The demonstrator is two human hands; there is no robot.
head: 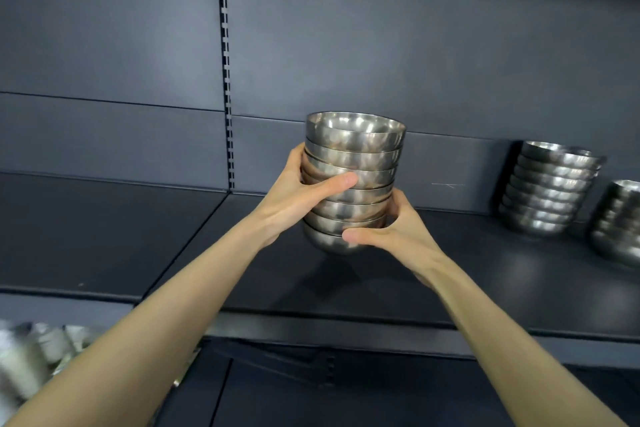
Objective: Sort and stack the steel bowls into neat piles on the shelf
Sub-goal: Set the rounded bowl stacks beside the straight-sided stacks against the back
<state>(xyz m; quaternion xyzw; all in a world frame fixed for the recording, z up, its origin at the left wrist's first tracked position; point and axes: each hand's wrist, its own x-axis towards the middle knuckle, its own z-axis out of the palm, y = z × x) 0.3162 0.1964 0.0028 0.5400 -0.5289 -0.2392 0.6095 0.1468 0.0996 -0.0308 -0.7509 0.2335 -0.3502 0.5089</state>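
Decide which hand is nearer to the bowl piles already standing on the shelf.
Right. The right hand grips the held stack on the side facing the standing piles; the left hand grips its far side.

So I count 3 stacks of steel bowls: 1 held stack (pixel 353 180) of about 8 bowls, 1 shelf stack (pixel 549 189) of roughly 8, and 1 cut-off stack (pixel 620 225) I can't count. Plus 2 hands.

dark shelf (pixel 467 253) carries two nested piles of steel bowls (pixel 549 189) (pixel 618 225) (far right), just beside each other.
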